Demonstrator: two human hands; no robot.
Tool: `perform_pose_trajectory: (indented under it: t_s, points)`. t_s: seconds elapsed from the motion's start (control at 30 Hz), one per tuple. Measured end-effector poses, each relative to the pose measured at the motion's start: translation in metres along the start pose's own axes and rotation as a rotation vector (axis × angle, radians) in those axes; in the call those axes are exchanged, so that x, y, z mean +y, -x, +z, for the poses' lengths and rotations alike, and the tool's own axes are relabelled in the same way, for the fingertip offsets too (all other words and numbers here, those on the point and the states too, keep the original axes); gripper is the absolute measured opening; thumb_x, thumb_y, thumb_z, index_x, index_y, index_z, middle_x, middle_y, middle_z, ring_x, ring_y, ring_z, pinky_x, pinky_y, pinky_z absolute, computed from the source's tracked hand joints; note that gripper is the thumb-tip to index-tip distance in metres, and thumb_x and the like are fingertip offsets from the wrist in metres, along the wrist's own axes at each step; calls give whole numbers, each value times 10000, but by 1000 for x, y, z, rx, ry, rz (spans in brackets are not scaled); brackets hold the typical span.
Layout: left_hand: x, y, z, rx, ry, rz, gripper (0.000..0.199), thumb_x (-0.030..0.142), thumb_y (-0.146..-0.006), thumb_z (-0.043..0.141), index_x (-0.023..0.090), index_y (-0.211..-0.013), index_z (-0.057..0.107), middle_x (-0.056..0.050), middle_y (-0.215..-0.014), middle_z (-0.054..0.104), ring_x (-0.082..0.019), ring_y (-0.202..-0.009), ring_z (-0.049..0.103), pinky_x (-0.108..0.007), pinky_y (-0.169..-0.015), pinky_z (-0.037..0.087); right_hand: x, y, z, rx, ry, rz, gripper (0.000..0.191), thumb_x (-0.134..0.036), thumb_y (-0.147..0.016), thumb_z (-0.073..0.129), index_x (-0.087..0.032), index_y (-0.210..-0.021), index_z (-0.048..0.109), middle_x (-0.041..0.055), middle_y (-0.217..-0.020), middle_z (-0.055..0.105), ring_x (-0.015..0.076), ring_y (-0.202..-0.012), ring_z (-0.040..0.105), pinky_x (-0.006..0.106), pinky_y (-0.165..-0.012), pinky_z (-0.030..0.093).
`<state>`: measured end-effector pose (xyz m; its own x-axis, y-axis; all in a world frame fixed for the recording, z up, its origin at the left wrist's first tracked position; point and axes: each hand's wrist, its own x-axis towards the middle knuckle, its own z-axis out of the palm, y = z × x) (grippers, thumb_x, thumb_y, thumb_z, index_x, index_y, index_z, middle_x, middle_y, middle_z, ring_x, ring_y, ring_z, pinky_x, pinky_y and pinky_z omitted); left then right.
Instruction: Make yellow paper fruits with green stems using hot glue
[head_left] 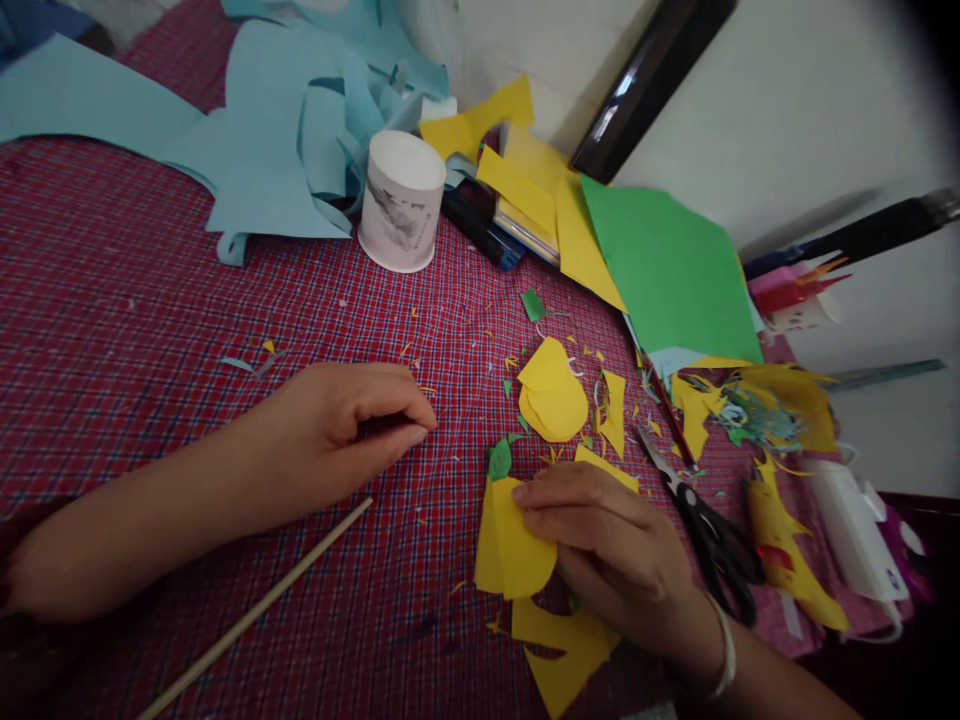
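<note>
My left hand (360, 425) rests above the checked cloth, its thumb and index finger pinched together. Nothing shows between those fingertips. My right hand (615, 550) has its fingers closed on a rounded yellow paper petal (521, 550), which overlaps another yellow piece; the thumb is hidden. A small green paper leaf (500, 459) lies at the upper end of these pieces. Just beyond them is a loose stack of yellow paper petals (559, 405). Below my right hand lies a cut yellow paper scrap (566, 670). Near my left hand, a thin wooden stick (262, 605) lies slantwise.
Black-handled scissors (709, 535) and a yellow glue gun (791, 560) lie right of my right hand, beside a white power strip (855, 530). A paper cup (403, 205) stands at the back, between blue paper (277, 130) and a green sheet (675, 270). Small clippings dot the cloth.
</note>
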<state>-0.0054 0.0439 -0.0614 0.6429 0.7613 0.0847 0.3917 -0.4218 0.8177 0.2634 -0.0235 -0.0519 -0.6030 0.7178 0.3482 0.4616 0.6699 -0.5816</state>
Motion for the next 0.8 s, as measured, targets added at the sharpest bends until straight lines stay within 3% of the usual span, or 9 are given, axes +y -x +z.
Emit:
perform_pose_trajectory:
  t_s: [0.8]
  points:
    - [2,-2,0,0,-34,-38,166,268,-883,513,206,-824,655,20,-819,670,-122,-764,609,-249,-688,460,0,0,2,-75,32,41,198,-24,-847,556,-165,-969,622,66,-1007,690,170,-926,636,347,-774,555]
